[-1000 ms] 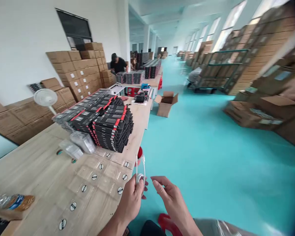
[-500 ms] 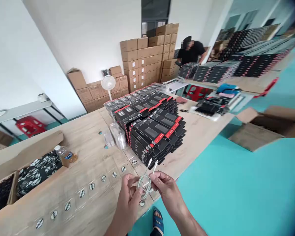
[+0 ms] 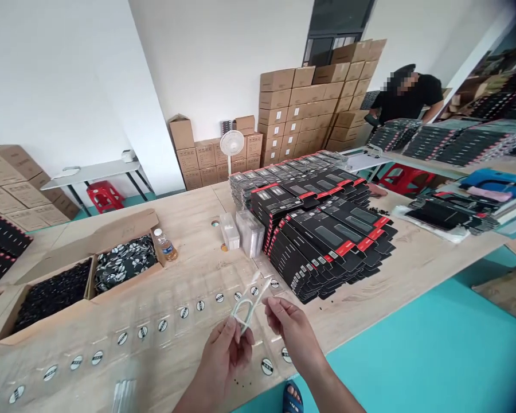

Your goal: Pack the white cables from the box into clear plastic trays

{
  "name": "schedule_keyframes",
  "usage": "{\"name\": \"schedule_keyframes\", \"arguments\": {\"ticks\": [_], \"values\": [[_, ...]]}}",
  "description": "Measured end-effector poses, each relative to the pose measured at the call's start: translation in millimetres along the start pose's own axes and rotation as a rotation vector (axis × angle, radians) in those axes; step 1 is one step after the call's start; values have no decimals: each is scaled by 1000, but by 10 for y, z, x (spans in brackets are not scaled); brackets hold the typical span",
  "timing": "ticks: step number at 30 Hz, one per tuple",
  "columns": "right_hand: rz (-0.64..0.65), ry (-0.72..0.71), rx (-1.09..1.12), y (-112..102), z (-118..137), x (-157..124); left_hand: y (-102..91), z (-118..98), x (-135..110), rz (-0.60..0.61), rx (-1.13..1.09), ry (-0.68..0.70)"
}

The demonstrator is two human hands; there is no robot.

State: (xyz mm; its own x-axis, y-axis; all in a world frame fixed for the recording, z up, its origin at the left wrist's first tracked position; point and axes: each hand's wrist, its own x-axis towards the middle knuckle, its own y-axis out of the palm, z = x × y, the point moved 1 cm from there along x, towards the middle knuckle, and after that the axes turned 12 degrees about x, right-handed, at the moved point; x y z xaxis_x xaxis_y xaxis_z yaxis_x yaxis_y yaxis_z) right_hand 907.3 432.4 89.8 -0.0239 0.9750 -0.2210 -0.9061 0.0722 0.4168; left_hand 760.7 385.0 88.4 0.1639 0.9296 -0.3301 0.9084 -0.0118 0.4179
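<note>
Swung left, my view shows the right grip (image 3: 294, 330) edged off the coiled cable (image 3: 250, 313), so the left grip (image 3: 224, 351) seemingly carries it, pinched above the table (image 3: 370, 298) before the black box stack (image 3: 316, 244). Whether the right pinches a cable end, I can't tell.

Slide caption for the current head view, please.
Left hand holds a looped pale cable above the table; right hand close by, black packaging beyond.
</note>
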Motion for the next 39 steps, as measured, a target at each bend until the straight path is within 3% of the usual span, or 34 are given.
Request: {"name": "schedule_keyframes", "arguments": {"ticks": [4,9,17,21,24,27,32,36,39], "values": [[58,-18,-26,356,-265,-78,-384,-112,-207,103,-90,-168],[151,-75,-109,670,-293,-94,-625,-212,-280,86,-112,-194],[280,-154,-251,698,47,111,-421,-376,-170,137,-78,-55],[461,-244,-607,697,143,189,-352,-446,-56,112,-158,-6],[519,-389,-866,700,129,246,-378,-465,71,69,-260,-68],[476,-472,-932,722,68,313,-452,-446,172,24,-331,-112],[208,-662,-921,801,-66,370,-564,-352,220,-115,-366,-123],[284,-887,-1137,902,-166,376,-585,-266,215,-176,-282,-83],[337,-934,-1161,940,-213,387,-624,-187,250,-232,-162,-22]]}}
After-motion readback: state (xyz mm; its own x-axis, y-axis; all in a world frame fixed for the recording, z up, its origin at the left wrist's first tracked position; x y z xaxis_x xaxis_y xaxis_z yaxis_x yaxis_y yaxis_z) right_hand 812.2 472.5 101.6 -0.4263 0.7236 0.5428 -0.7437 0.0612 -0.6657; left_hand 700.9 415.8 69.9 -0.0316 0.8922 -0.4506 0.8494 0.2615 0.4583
